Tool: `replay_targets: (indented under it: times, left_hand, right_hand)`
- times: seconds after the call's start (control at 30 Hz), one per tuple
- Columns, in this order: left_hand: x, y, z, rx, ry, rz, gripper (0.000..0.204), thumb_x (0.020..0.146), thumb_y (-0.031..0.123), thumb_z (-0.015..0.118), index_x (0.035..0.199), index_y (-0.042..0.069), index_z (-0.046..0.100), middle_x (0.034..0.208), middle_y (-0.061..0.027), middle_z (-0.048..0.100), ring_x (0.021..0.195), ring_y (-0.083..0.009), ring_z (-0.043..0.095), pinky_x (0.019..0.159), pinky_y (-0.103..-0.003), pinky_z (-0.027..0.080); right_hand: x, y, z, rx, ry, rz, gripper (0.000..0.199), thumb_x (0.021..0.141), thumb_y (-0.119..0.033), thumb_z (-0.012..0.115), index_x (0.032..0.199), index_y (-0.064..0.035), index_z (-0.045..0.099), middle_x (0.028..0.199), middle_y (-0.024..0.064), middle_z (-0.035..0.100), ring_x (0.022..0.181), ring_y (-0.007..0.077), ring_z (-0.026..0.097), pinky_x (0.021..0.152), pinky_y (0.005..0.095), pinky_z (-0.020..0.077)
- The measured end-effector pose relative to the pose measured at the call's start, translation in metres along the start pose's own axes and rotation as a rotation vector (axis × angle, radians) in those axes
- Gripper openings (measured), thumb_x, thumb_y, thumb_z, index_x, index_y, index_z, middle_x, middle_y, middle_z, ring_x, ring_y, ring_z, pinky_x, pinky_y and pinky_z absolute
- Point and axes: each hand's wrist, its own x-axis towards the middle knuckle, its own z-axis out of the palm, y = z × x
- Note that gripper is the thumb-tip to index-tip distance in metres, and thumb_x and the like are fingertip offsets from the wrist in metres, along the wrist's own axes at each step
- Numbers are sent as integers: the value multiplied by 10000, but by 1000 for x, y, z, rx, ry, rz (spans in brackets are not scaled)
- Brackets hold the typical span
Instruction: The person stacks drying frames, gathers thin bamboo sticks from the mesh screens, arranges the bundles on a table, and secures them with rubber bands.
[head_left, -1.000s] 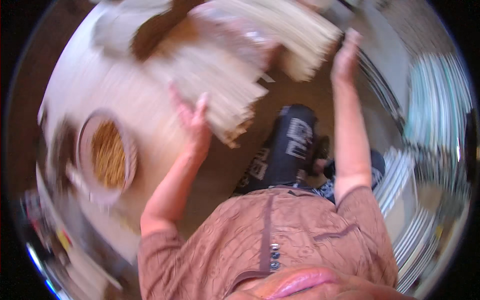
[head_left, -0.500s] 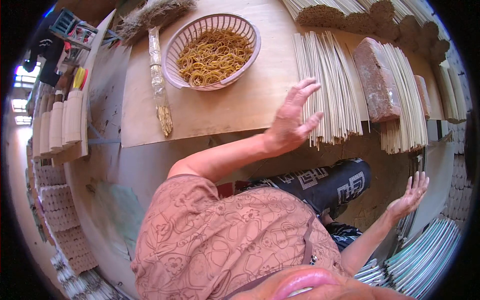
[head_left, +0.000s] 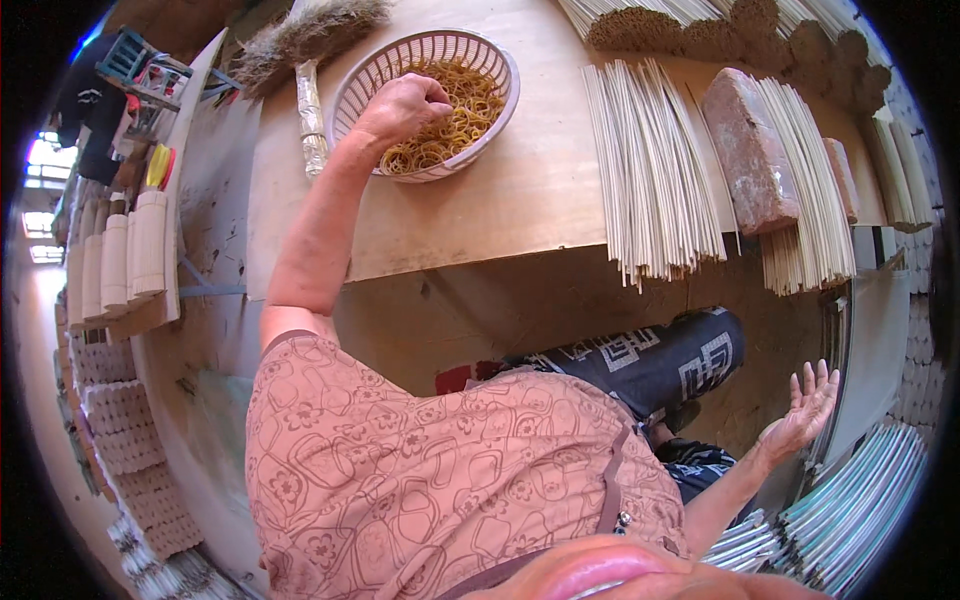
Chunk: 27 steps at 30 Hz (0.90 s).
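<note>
My left hand (head_left: 402, 107) reaches into a pink plastic basket (head_left: 497, 110) on the wooden board, its fingers closed among the yellow-brown rubber bands (head_left: 462, 100) inside. Whether it grips any I cannot tell. My right hand (head_left: 806, 407) hangs low at the right, palm up, fingers spread, holding nothing. A fan of thin pale sticks (head_left: 650, 170) lies on the board to the right of the basket, with a reddish brick (head_left: 745, 150) resting on more sticks beside it.
A hand broom (head_left: 310, 60) lies left of the basket. Bundled sticks (head_left: 700, 25) line the board's far edge. Rolled white bundles (head_left: 130, 250) stand on a shelf at left. Stacked greenish sheets (head_left: 860, 500) sit at lower right. My dark-trousered knee (head_left: 650, 365) is under the board.
My left hand left the fan of sticks and moved left into the basket of rubber bands. My right hand stayed low at the right, open.
</note>
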Motion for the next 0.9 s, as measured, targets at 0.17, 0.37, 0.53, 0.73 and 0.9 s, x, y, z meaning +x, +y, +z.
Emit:
replay_targets:
  times: [0.17,0.37,0.53,0.73,0.9]
  left_hand:
    - [6,-3,9,36,-16,-13,256,837,227,713,986,20,729,931,-151,722,883,-253,680,838,-371,523]
    - [2,1,3,34,37,-14,223,852,184,703,989,9,722,856,-112,699,798,-185,639,783,-337,515]
    - [-12,-4,-10,-285,98,-53,206,899,195,700,989,12,722,854,-14,689,790,-90,601,741,-265,492]
    - [-33,32,-23,-551,118,-14,212,907,196,708,992,2,718,854,-5,682,785,-75,595,730,-246,492]
    - [-34,48,-21,-705,66,55,212,904,186,703,979,-12,710,841,-11,677,759,-77,591,715,-244,492]
  right_hand:
    - [-2,0,-9,10,3,24,552,1043,-342,437,1459,13,368,1391,232,507,1229,333,557,986,420,494]
    - [-8,-5,-6,-21,37,78,507,1035,-300,482,1428,12,416,1325,213,566,1164,300,603,947,400,523]
    - [-6,-1,-13,5,43,77,456,1031,-278,498,1384,9,480,1265,190,609,1032,219,652,895,346,550]
    - [-10,-9,-6,95,17,64,377,1027,-219,504,1317,17,549,1159,164,653,888,157,660,839,306,566]
    - [-26,-36,46,218,-229,9,321,1016,-165,516,1272,14,586,1117,131,663,857,131,636,813,298,555]
